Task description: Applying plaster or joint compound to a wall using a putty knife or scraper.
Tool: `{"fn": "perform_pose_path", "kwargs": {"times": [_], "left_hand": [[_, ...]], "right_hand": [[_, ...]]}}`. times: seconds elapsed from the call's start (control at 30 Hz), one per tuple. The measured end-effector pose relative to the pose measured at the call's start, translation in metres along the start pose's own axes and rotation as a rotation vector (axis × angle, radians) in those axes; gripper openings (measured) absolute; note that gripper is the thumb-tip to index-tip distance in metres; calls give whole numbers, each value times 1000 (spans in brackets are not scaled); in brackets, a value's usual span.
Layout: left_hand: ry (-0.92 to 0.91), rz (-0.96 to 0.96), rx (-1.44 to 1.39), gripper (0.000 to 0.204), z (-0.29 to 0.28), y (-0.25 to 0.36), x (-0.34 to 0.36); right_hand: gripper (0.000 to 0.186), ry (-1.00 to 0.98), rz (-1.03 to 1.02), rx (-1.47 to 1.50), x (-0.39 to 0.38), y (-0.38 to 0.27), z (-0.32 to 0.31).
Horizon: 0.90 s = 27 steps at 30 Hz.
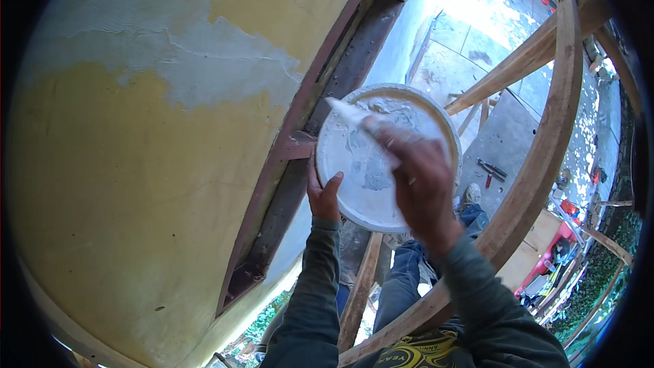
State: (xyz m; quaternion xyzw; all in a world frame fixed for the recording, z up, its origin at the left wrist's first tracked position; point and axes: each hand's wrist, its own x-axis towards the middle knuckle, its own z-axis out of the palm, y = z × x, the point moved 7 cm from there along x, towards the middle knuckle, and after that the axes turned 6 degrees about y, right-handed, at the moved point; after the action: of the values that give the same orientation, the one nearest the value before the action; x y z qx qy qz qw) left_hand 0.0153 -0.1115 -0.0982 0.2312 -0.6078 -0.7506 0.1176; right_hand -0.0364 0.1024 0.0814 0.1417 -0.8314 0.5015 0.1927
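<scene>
My left hand [323, 194] grips the near-left rim of a round, shallow pan [371, 217], its thumb on top of the edge. White, pasty filler [381, 142] coats the inside of the pan, thicker toward the far side. Over the pan, my right hand [424, 177] is closed around a white-smeared, pointed tool that looks like a putty knife [346, 112]. The tool's tip reaches to the pan's left rim. Motion blurs this hand and hides the tool's handle. Left of the pan rises a yellow wall [150, 218] with a whitish, smeared patch [184, 51].
A brown-framed recess [289, 146] runs along the wall beside the pan. Curved wooden beams [545, 157] cross close on my right, and a diagonal pole [511, 61] stands behind. Well below lie dark-and-red hand tools [492, 170] on a grey board [501, 133].
</scene>
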Motion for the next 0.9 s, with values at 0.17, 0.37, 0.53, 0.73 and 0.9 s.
{"fn": "perform_pose_path", "kwargs": {"times": [0.17,0.37,0.53,0.73,0.9], "left_hand": [[41,5,47,80,7,18,4],[17,54,102,80,14,26,3],[-3,61,127,80,23,45,6],[3,91,101,78,32,50,8],[54,88,164,78,21,42,13]], "right_hand": [[37,-185,-151,-248,20,54,-10],[28,-255,-196,-345,22,67,25],[25,-247,-201,-397,28,67,34],[23,-286,-169,-364,27,69,34],[28,-505,68,-103,25,65,24]]}}
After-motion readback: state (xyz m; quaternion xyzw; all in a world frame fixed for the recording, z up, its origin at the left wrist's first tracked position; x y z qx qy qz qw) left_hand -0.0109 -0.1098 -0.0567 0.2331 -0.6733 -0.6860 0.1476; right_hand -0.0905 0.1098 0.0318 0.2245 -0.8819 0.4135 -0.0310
